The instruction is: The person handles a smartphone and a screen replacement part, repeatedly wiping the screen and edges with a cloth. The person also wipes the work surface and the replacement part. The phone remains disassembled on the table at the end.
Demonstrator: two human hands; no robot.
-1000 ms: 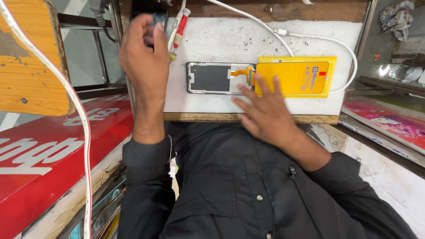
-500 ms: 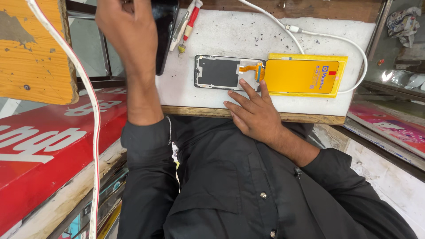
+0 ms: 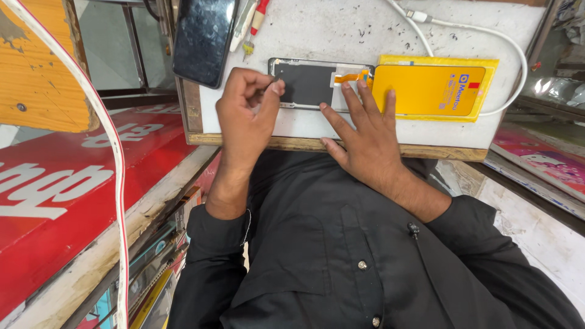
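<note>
1. Phone frame point(image 3: 308, 83), opened with its dark inside facing up, lies flat on the white surface point(image 3: 365, 36) just beyond both of your hands, its long side running left to right.
2. Nearest to you, your black shirt point(image 3: 341, 256) fills the lower middle of the view, with both sleeves reaching up toward the wooden front edge of the surface.
3. Your left hand point(image 3: 244, 116) sits over the front left part of the surface; its fingers point(image 3: 275, 87) are pressed together, thumb against forefinger, pinching a small dark thing at the left end of the phone frame. You cannot tell what that small thing is.
4. Your right hand point(image 3: 365, 137) lies palm down, its fingers point(image 3: 350, 97) spread flat, their tips resting on the right end of the phone frame and on the near edge of the yellow pad point(image 3: 436, 88).
5. An orange flex ribbon point(image 3: 348, 77) runs from the phone frame's right end to the yellow pad, which lies just beside the frame on its right.
6. Farther back on the left, a dark phone screen point(image 3: 203, 38) rests tilted over the surface's left edge, well apart from your left hand.
7. Just right of that screen lies a red-handled screwdriver point(image 3: 256, 18).
8. A white cable point(image 3: 487, 36) curves across the far right of the surface and around the yellow pad.
9. At your left, a red signboard point(image 3: 67, 183) slopes beside you, with a white cord point(image 3: 116, 164) crossing it.
</note>
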